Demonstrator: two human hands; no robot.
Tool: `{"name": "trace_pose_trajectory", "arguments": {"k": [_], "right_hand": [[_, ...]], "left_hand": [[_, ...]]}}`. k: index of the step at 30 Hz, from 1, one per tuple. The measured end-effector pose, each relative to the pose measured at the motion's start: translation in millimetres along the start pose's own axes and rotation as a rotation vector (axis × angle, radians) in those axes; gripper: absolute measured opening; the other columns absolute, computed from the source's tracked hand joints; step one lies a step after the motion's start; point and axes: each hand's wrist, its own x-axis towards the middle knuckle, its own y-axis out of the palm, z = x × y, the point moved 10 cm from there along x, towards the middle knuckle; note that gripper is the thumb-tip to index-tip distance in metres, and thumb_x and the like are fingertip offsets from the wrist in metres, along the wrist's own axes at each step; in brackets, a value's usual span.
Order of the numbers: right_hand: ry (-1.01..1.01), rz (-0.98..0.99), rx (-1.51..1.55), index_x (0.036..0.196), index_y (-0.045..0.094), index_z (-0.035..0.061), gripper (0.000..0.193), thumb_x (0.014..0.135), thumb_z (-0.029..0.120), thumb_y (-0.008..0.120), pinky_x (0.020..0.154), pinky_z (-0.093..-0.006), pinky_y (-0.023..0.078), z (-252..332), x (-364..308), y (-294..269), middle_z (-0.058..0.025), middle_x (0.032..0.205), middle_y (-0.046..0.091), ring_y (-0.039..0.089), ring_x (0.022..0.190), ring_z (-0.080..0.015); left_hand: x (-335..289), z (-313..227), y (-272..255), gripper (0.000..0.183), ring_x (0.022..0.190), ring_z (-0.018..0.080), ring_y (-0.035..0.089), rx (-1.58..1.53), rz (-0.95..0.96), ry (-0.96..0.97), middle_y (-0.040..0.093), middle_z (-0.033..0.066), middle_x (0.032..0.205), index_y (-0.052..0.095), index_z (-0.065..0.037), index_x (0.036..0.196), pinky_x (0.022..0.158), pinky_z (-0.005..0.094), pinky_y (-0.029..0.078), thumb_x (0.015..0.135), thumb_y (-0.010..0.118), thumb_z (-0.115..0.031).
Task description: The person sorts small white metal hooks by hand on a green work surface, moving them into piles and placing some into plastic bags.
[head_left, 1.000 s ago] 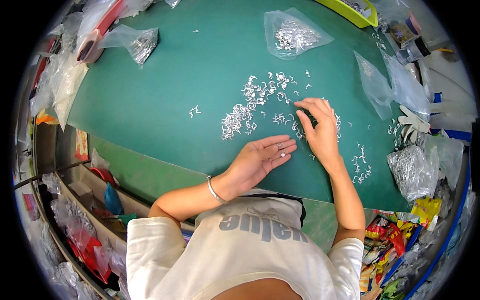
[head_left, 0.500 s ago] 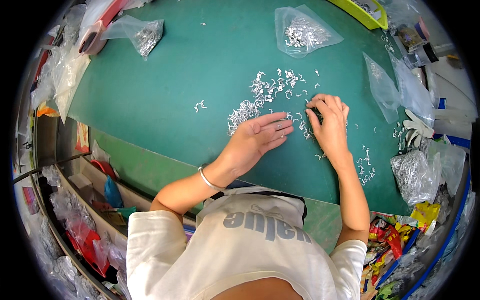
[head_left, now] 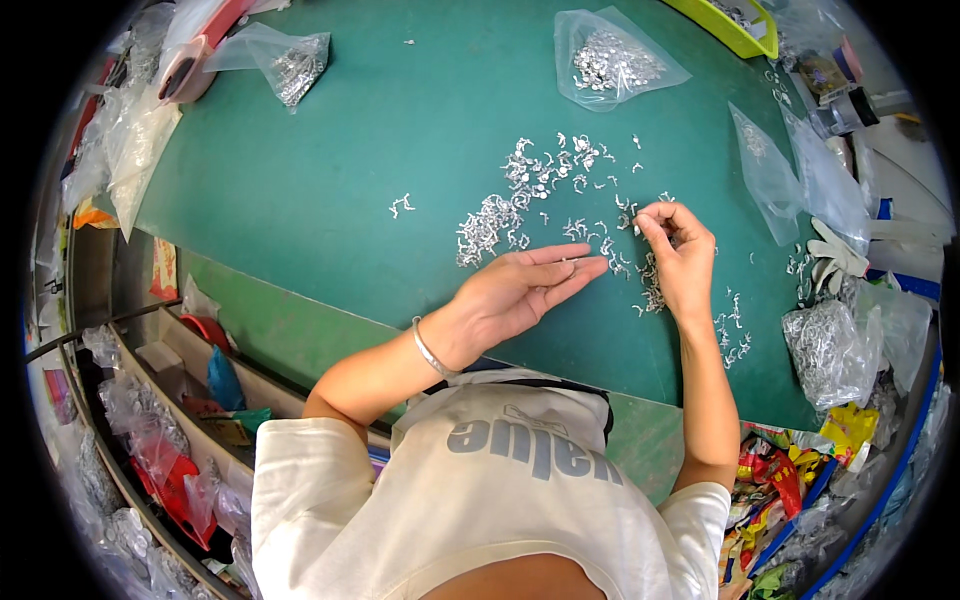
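My left hand (head_left: 520, 292) lies palm-up over the near part of the table, fingers stretched out and thumb laid along them. A tiny silver metal piece (head_left: 569, 262) shows at its thumb tip. To its right, my right hand (head_left: 683, 252) pinches a small silver metal piece (head_left: 637, 230) between thumb and forefinger; its other fingers curl inward. Loose curved silver pieces (head_left: 612, 262) lie between the hands, and more (head_left: 652, 290) sit beside the right palm. Beyond the left hand is a denser heap of silver pieces (head_left: 487, 228), with a looser scatter (head_left: 535, 170) behind it.
On the green table (head_left: 300, 190) are two clear bags of silver parts, one far left (head_left: 297, 75) and one far right (head_left: 615, 62). A yellow-green tray (head_left: 735, 30) stands at the far right edge. A white glove (head_left: 833, 255) and a filled bag (head_left: 825, 345) lie rightward.
My right hand has shifted right and its pinch has lifted a small piece into view. My left hand has moved slightly right and turned, its thumb now lying over the fingers.
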Motion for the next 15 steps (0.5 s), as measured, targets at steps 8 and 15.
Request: {"name": "trace_pose_trajectory", "arguments": {"k": [8, 15], "right_hand": [[0.096, 0.136, 0.221, 0.093, 0.07, 0.0013, 0.009, 0.084, 0.0, 0.07, 0.073, -0.0256, 0.047, 29.5, -25.1, 22.1, -0.0044, 0.088, 0.069, 0.061, 0.079, -0.0086], [-0.092, 0.086, -0.088, 0.101, 0.068, 0.0, 0.014, 0.088, 0.003, 0.062, 0.085, -0.0333, 0.048, 42.5, -23.6, 13.1, -0.0116, 0.101, 0.068, 0.062, 0.095, -0.0242]], "left_hand": [[4.3, 4.3, 5.1, 0.046, 0.131, 0.0273, 0.047, 0.009, -0.007, 0.043, 0.046, 0.0225, 0.138, 0.031, 0.012, 0.141, 0.11, 0.032, 0.044, 0.098, 0.045, 0.003], [3.6, 4.1, 7.9, 0.043, 0.101, 0.018, 0.059, 0.082, 0.048, 0.045, 0.059, 0.0104, 0.109, 0.038, 0.007, 0.139, 0.09, 0.0299, 0.051, 0.099, 0.048, -0.004]]}}
